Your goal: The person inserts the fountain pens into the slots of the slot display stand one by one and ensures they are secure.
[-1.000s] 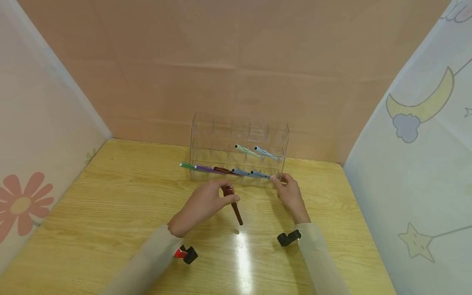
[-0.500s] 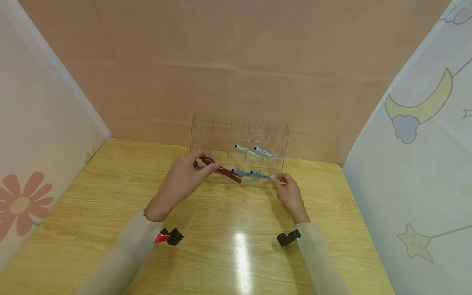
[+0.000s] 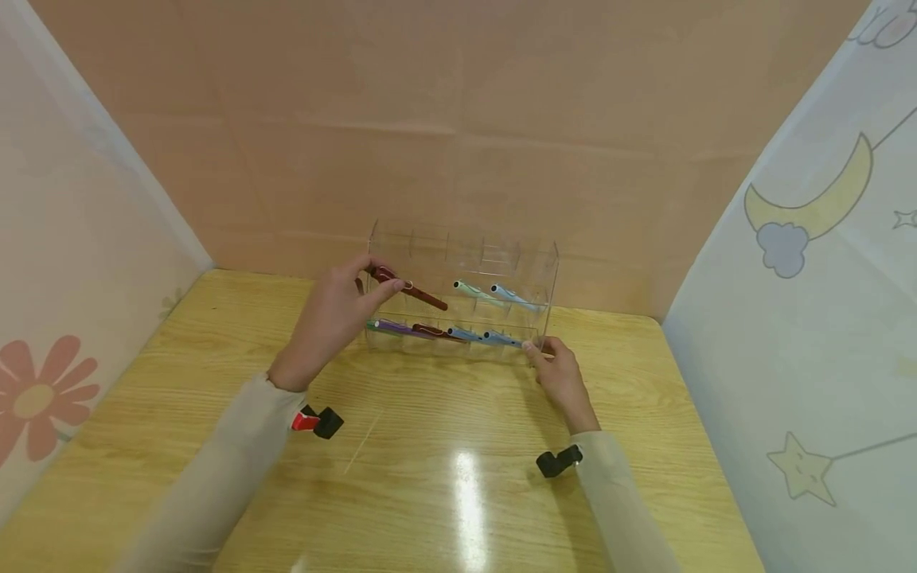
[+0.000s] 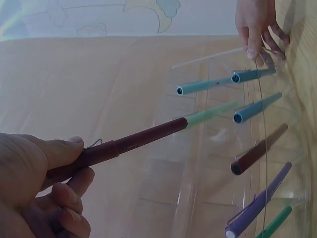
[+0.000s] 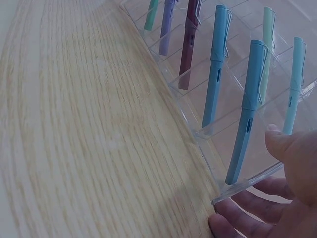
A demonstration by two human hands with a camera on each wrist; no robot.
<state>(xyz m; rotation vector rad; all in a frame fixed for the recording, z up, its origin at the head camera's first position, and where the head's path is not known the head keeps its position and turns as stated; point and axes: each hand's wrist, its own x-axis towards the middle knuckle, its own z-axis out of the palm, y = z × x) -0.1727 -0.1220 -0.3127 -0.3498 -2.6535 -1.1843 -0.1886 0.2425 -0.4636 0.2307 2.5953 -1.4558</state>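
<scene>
My left hand [image 3: 322, 322] pinches a dark red pen [image 4: 148, 137] between thumb and fingers. The pen slants down to the right, before the left part of the clear pen rack's [image 3: 556, 267] middle tier; whether it touches the rack I cannot tell. Gripping the rack's lower right side is my right hand [image 3: 563, 383], thumb on one face and fingers on the other in the right wrist view. On the middle tier lie a pale green pen [image 5: 268, 54] and a light blue pen [image 5: 293, 89]. Lowest are a green pen [image 4: 276, 223], a purple pen [image 4: 260, 207], another dark red pen [image 4: 257, 151] and two blue pens [image 5: 216, 74].
The rack stands on a wooden table [image 3: 430, 446] near the orange-brown back wall [image 3: 458, 119]. White printed side panels [image 3: 795, 318] border the table left and right. A black camera mount [image 3: 559, 461] sits on each wrist.
My left hand has carried the dark red pen from over the table up and leftward, past the bottom row, to the middle tier. My right hand keeps its hold on the rack.
</scene>
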